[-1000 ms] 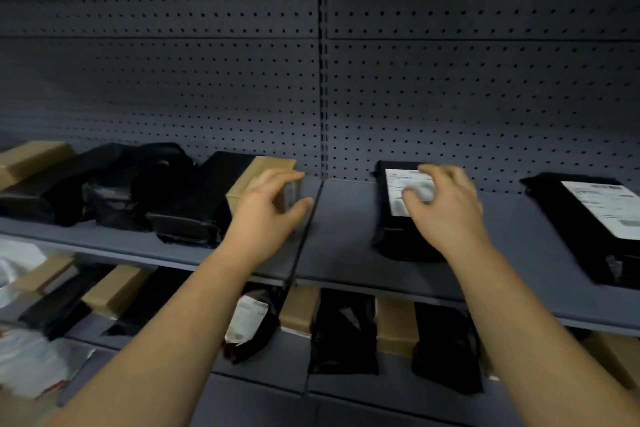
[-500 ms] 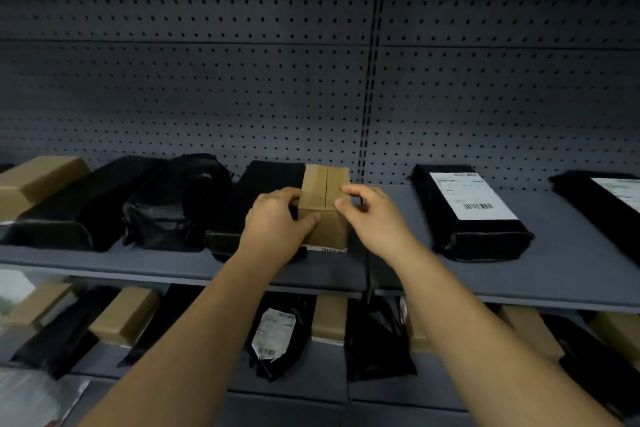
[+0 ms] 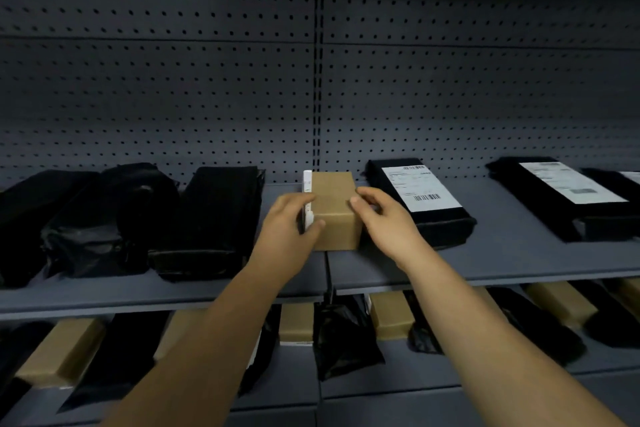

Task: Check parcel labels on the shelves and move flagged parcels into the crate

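Left fingers (image 3: 297, 200) curled over box (image 3: 335, 218) top-left edge, thumb on front corner. Right fingers (image 3: 367, 200) curled onto top-right edge. Box gripped between them.

Box sits on upper shelf (image 3: 519, 253) among black parcels (image 3: 221, 218), long axis running away from person.

White label (image 3: 307, 184) on left face, edge-on, unreadable. Left hand (image 3: 289, 232) nearer it.

Likely next: roll box rightward, label up.
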Demonstrator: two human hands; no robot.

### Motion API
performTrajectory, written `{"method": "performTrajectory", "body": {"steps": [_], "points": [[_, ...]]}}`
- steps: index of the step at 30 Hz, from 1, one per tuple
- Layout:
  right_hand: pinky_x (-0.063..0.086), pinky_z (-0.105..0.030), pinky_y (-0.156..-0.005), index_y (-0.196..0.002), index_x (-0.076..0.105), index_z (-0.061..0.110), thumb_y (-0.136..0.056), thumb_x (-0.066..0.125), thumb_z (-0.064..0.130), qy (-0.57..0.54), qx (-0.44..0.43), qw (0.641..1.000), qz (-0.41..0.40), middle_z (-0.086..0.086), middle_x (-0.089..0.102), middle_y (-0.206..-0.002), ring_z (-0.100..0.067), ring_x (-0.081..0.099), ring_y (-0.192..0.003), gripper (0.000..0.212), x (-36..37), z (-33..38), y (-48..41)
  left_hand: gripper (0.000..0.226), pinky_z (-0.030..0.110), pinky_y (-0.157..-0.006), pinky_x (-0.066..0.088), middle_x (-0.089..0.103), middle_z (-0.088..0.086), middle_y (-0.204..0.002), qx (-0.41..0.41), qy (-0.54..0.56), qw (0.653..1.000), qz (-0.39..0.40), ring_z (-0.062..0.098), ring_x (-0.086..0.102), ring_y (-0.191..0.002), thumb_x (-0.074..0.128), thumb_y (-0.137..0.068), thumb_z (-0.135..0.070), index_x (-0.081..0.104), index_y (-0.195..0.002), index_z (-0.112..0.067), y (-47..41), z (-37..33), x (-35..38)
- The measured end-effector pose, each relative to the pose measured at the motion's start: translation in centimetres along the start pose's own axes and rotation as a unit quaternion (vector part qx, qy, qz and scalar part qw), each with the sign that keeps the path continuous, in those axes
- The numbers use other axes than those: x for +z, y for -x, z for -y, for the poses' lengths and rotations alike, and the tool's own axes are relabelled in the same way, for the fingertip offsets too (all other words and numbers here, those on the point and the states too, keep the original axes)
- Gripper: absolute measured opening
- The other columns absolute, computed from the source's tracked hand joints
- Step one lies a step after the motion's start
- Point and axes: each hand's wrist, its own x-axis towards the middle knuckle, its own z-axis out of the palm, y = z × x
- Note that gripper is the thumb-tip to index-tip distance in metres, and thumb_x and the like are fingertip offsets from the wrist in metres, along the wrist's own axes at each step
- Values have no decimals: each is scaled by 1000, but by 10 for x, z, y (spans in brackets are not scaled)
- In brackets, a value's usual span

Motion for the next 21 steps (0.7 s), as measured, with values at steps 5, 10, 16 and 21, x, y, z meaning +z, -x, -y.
{"method": "performTrajectory", "body": {"steps": [5,10,16,21], "points": [[40,-26,-102,-128,61,33,-97,57,39,33,-22,999,13,7,55,-124,-9,53,-114,32,4,-3,-9,54,29,-93,51,61,-6,-123,-108,56,992,-14,9,59,-106,66,-91,-30,46,-141,-18,2,-3,4],[57,-30,-85,-126,61,17,-100,53,14,-161,83,980,82,-2,62,-116,-13,63,-95,27,16,-6,-19,40,31,-102,44,58,-5,-126,-11,-3,995,-98,11,50,-118,68,-90,-25,60,-128,-16,-4,-10,-6],[49,-42,-102,-98,67,34,-100,50,37,-113,61,991,29,8,67,-110,-14,61,-108,17,8,-13,-27,32,7,-102,21,45,-15,-134,35,-55,996,-67,1,31,-129,64,-93,-29,64,-123,-21,-13,-12,-8],[49,-38,-101,-101,66,33,-96,53,49,-97,16,994,54,14,66,-104,-11,62,-107,22,3,-11,-22,33,7,-81,46,59,-8,-116,-84,67,993,-40,-2,58,-103,65,-93,-22,60,-125,-19,-13,-15,-1]]}}
